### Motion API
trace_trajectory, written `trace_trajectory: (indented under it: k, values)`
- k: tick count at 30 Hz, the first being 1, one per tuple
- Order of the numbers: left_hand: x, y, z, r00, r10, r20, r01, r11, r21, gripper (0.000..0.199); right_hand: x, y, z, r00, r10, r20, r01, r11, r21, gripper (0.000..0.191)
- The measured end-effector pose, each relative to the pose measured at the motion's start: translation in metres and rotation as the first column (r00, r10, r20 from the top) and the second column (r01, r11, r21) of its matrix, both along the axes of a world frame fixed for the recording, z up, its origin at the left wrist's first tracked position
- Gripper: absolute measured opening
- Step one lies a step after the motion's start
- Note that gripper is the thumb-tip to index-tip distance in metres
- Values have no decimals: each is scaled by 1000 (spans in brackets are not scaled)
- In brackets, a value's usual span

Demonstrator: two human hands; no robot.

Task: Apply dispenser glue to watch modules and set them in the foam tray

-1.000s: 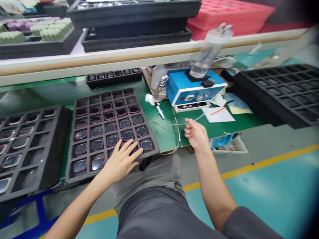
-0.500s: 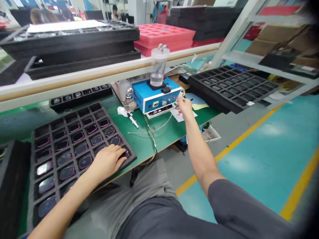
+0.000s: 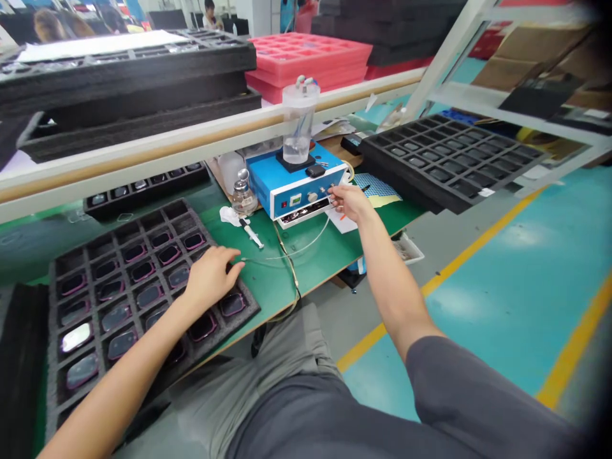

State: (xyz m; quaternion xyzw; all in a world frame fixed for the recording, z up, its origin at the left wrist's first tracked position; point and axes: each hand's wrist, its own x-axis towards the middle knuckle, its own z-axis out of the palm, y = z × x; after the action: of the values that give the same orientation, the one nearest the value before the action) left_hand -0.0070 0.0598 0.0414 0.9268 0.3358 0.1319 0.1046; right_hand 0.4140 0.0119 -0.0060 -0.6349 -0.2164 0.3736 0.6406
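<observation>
My left hand (image 3: 213, 274) hovers over the right side of a dark foam tray (image 3: 253, 306), its thumb and fingers apart. Its fingertips are close to the end of a thin clear tube (image 3: 306, 247) lying on the green table. In the tray's compartments sit several watch-like pieces with purple-edged frames, such as one (image 3: 233, 305) just below my hand. My right hand (image 3: 351, 203) is at the front panel of a blue control box (image 3: 268, 178), its fingers pinched on a small knob (image 3: 329, 189). A clear cylinder (image 3: 297, 127) with liquid stands on the box.
By the box are a glass bottle (image 3: 243, 199) and a syringe (image 3: 252, 234). Another dark tray (image 3: 449, 159) lies at the right. A shelf rail (image 3: 205, 143) carrying black trays and pink trays (image 3: 306, 54) crosses behind. People are in the background.
My left hand has left the tray's near right compartment and moved up toward the tube's end, uncovering the piece there. My right hand has shifted slightly left onto the panel's knob.
</observation>
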Motion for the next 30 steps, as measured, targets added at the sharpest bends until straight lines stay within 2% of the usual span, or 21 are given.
trace_trajectory:
  k: [2,6,8,10,13,15,18,19,20,22,24,25,26,27,30]
  values:
    - [20,12,-5,999,12,35,-9,995,-96,30,-1,0,2,1000,3,29,-3,1000,-16,12]
    - [43,23,-11,993,-15,117,44,967,-250,12,-4,-1,4,994,-22,109,28,998,-51,12]
    - [45,23,-13,980,-14,199,80,942,-327,19,-7,-4,5,983,-68,172,79,995,-58,11]
    - [43,22,-12,951,27,308,111,901,-420,21,-12,-9,6,954,-153,258,168,985,-38,9]
    - [37,20,-10,857,175,485,158,806,-571,24,-29,-15,9,884,-290,367,298,954,35,17]
    - [35,18,-8,756,298,582,207,736,-644,30,-46,-15,13,821,-265,506,275,960,57,20]
    - [34,14,-2,616,424,664,288,664,-690,35,-74,-10,19,605,-100,790,195,980,-25,23]
    - [35,11,1,572,464,676,328,626,-707,34,-80,-8,20,537,-73,840,201,979,-43,25]
    - [35,8,3,529,511,677,375,575,-727,33,-85,-7,20,507,-96,857,231,972,-27,27]
    - [36,2,7,453,612,648,479,445,-756,27,-89,-7,16,540,-276,795,344,935,91,33]
    - [37,-3,10,405,687,603,560,334,-758,19,-88,-10,8,690,-460,559,448,878,170,37]
    - [38,-5,11,395,704,590,581,307,-754,14,-88,-11,3,772,-489,407,467,870,159,36]
    - [39,-6,12,386,716,582,596,287,-750,11,-88,-12,-3,843,-467,266,449,884,129,33]
    - [39,-6,12,378,727,573,611,269,-744,16,-89,-12,-8,900,-406,156,395,913,98,28]
    - [38,-4,12,357,752,555,628,246,-738,47,-96,-5,-18,974,-227,9,225,971,83,20]
